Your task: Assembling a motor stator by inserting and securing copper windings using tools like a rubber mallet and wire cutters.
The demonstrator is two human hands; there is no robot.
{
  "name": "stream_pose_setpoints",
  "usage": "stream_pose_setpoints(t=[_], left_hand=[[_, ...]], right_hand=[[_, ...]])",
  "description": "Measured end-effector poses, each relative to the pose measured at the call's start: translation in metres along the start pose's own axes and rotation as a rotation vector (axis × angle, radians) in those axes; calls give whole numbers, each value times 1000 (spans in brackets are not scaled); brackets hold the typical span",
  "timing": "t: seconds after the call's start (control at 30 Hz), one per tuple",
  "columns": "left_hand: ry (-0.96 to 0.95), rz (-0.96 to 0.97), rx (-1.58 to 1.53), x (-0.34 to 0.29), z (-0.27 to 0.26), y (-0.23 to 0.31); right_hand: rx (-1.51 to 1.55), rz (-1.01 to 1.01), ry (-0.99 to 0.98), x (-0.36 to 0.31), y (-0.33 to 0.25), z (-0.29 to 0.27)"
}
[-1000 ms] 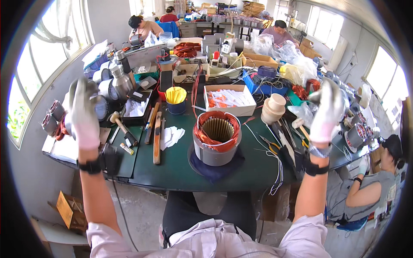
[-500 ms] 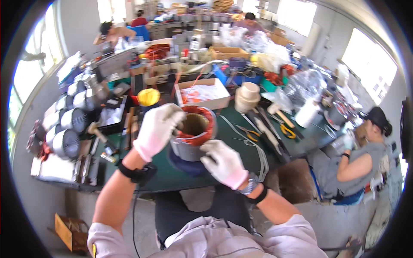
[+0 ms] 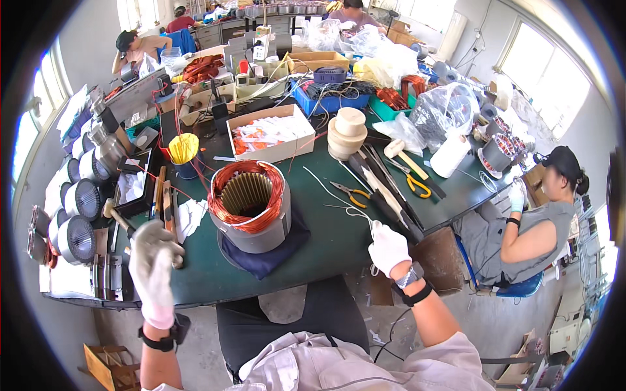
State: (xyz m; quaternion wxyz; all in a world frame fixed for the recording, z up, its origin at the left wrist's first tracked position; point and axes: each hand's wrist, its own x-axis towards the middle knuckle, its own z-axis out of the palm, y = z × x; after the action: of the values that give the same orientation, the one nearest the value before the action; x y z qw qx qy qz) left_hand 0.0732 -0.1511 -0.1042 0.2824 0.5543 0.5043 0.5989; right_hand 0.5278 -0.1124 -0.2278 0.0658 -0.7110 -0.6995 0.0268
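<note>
A grey motor stator point(image 3: 266, 238) with copper windings point(image 3: 228, 212) around its upper end stands upright on a dark blue cloth point(image 3: 297, 238), in front of me. My left hand point(image 3: 155, 267), gloved in white and somewhat blurred, hovers at the table's left front with its fingers loosely apart and nothing visible in them. Closest to it are a hammer point(image 3: 119, 217) and some white paper pieces point(image 3: 191, 218). On the right, my right hand point(image 3: 389, 249), also gloved, is closed on a white cord point(image 3: 357, 212), whose loose strands run back across the green tabletop.
Beyond the stator sits a white box point(image 3: 300, 146) of paper slips. Pliers point(image 3: 352, 193), yellow-handled scissors point(image 3: 417, 187) and dark strips point(image 3: 391, 195) lie right of it. Finished-looking metal housings point(image 3: 81, 202) are stacked at left. A co-worker point(image 3: 531, 228) sits at the right.
Both hands have left the stator. My left hand moved left and nearer to me; my right hand moved right and took hold of the white cord. The view has shifted too.
</note>
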Motion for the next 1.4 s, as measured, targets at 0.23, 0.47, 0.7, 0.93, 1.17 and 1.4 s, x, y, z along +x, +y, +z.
stream_pose_setpoints(t=[0.23, 0.47, 0.7, 0.93, 1.17, 1.4], left_hand=[[-100, -197, 3, -19, 0, -26], [-90, -214, 125, -29, -22, -31], [-510, 708, 610, 23, 64, 18], [-560, 700, 775, 43, 76, 4], [-506, 695, 752, 40, 77, -3], [-478, 621, 574, 38, 76, 2]], right_hand=[[1052, 69, -13, 85, -11, -27], [554, -102, 291, 42, 1, -22], [68, -76, 257, 67, 12, 4], [-233, 0, -51, 100, -29, -3], [-120, -7, -130, 61, -21, -15], [31, 52, 11, 28, 12, -15]])
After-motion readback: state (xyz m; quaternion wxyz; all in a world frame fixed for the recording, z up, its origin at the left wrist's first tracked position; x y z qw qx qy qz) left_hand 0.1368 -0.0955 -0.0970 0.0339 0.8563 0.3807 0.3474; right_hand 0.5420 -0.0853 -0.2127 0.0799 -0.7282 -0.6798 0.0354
